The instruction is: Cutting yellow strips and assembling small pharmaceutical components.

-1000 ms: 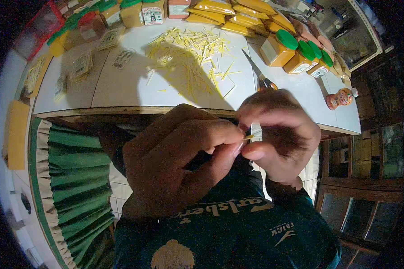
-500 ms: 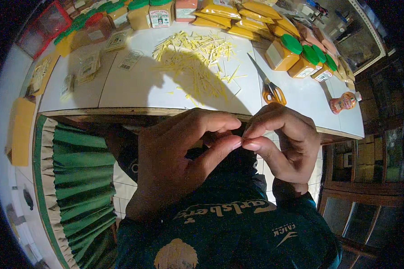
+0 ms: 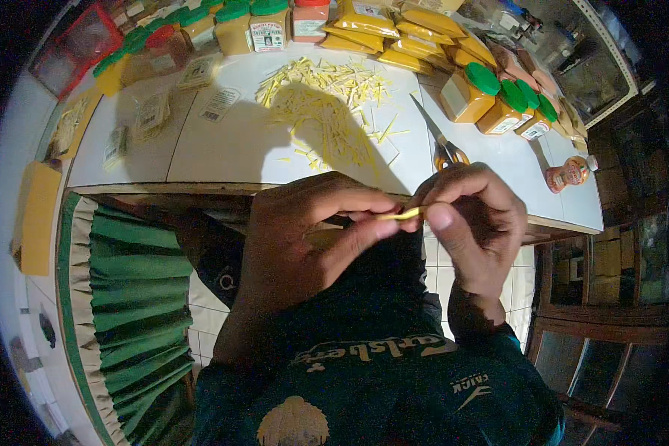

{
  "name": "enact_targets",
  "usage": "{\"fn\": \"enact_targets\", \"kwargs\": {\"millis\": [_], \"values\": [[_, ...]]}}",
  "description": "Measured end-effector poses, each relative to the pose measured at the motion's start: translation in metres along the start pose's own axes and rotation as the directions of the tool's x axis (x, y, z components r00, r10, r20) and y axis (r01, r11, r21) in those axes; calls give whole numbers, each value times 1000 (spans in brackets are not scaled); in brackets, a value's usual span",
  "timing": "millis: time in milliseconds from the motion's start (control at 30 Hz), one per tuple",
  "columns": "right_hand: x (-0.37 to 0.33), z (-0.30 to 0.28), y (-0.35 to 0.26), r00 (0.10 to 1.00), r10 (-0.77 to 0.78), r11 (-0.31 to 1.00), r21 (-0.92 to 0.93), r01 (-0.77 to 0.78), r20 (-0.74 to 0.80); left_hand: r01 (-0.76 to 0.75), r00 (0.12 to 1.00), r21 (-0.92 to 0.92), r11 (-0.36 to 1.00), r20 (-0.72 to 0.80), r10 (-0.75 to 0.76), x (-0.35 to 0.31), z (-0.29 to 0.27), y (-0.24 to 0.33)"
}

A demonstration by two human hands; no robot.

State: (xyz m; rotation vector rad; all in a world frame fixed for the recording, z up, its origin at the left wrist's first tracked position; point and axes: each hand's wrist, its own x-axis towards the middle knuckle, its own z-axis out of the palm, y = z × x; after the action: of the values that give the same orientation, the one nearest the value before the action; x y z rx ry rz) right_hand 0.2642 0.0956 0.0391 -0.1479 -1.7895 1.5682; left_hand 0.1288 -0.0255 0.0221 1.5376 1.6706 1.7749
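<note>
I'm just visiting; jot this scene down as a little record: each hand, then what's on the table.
Left hand: pinching a yellow strip
Right hand: at the strip's other end; exact grip unclear
Pile of strips: loose on the white table, partly shadowed
Scissors: right of the pile
Green-lidded jars: right side, others toward the far left
Yellow packets: stacked beyond the pile
Bottle: near the right edge

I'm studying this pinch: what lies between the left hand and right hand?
A thin yellow strip, bridging the fingertips of the left hand and right hand; the head view shows it.
</note>
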Motion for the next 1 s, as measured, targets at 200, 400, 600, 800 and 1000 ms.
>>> {"fn": "enact_targets", "kwargs": {"millis": [200, 400, 600, 800, 1000], "values": [[-2, -1, 10, 1000, -15, 998, -61, 14, -6, -39, 999, -320, 947, -46, 25, -1, 3, -15], [2, -3, 15, 997, -68, 957, -281, 77, 43, 178, 976, -384, 906, -46, -212, -3, 5, -13], [0, -4, 10, 978, -119, 840, -508, 192, 172, 102, 995, -137, 985, 32, -98, 2, 1, -14], [-3, 1, 12, 974, -169, 763, -606, 226, 150, 196, 980, -45, 980, -26, -197, 0, 4, -9], [-2, 1, 13, 964, -230, 749, -608, 265, 136, 210, 975, -306, 929, -6, -222, -1, 8, -16]]}}
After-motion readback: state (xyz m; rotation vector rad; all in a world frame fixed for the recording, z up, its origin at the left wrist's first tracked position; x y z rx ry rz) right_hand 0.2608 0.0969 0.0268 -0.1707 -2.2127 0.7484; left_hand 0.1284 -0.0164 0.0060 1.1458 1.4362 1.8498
